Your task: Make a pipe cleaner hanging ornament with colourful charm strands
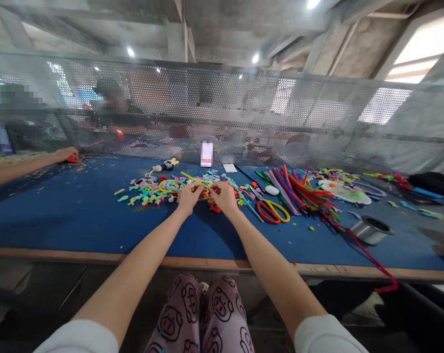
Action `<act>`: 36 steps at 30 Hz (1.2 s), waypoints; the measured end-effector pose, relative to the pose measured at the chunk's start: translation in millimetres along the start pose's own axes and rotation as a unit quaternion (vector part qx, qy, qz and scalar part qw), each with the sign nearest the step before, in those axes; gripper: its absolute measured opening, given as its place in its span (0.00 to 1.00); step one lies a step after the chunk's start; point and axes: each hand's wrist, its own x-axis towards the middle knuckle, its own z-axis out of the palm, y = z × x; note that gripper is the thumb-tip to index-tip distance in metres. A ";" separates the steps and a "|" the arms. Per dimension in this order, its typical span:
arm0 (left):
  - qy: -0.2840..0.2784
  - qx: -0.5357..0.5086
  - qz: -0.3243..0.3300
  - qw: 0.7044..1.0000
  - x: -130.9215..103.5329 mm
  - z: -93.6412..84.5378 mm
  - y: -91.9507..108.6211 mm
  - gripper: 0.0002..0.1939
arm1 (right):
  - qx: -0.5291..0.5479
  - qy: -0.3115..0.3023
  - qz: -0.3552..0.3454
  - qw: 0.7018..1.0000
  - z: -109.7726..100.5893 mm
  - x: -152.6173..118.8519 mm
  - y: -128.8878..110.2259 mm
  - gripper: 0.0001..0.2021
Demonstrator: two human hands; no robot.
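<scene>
Both my hands are raised over a pile of small colourful fuzzy pieces on the blue table. Between my fingertips runs a thin yellow fuzzy stem, its free end pointing up and left. My left hand pinches it with thumb and forefinger. My right hand pinches it just to the right, close beside the left. Right of my hands lie scissors with red and yellow handles and a white oval object.
A bundle of colourful fuzzy stems and a wire spool lie to the right. A phone stands against the perforated metal screen. At the far left, another person's hand touches something red.
</scene>
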 end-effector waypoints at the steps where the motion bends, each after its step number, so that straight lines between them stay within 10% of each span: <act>1: 0.002 -0.001 0.003 1.000 -0.1 -0.2 0.3 0.13 | -0.003 -0.003 -0.004 1.000 0.3 -0.1 -0.4 0.04; 36: -0.020 -0.069 -0.053 0.996 4.5 -7.6 -0.4 0.12 | -0.024 -0.074 -0.153 0.985 -8.2 -2.7 -2.1 0.07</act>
